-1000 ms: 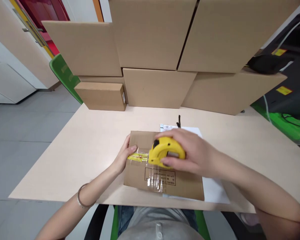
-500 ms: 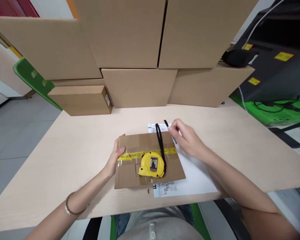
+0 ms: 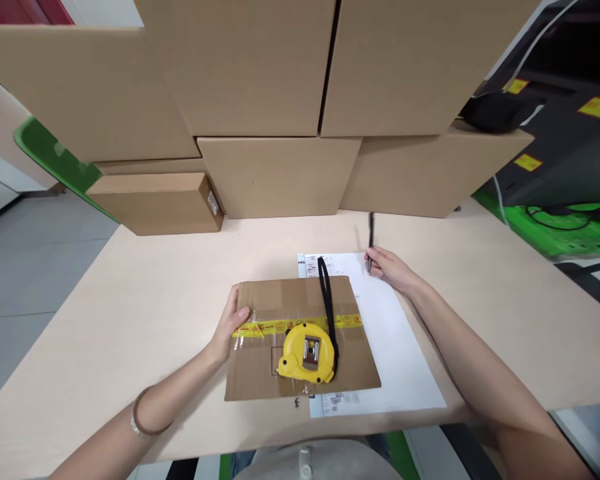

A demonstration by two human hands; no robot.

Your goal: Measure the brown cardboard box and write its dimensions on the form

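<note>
A flat cardboard parcel (image 3: 260, 370) sealed with yellow tape lies on the table in front of me. A yellow tape measure (image 3: 307, 353) with a black wrist strap rests on top of it. My left hand (image 3: 233, 323) grips the parcel's left edge, thumb on top. My right hand (image 3: 387, 267) is closed on a black pen (image 3: 371, 233), held upright over the far corner of a white printed sheet (image 3: 395, 347) that lies partly under the parcel.
Large cardboard boxes (image 3: 275, 173) are stacked along the table's far edge, with a small box (image 3: 155, 203) at the left. A black machine with cables (image 3: 560, 133) stands at the right. A green chair (image 3: 50, 157) shows at the left.
My right hand let go of the tape measure, left it on the parcel, moved right and back, and picked up the pen. The left hand stays on the parcel.
</note>
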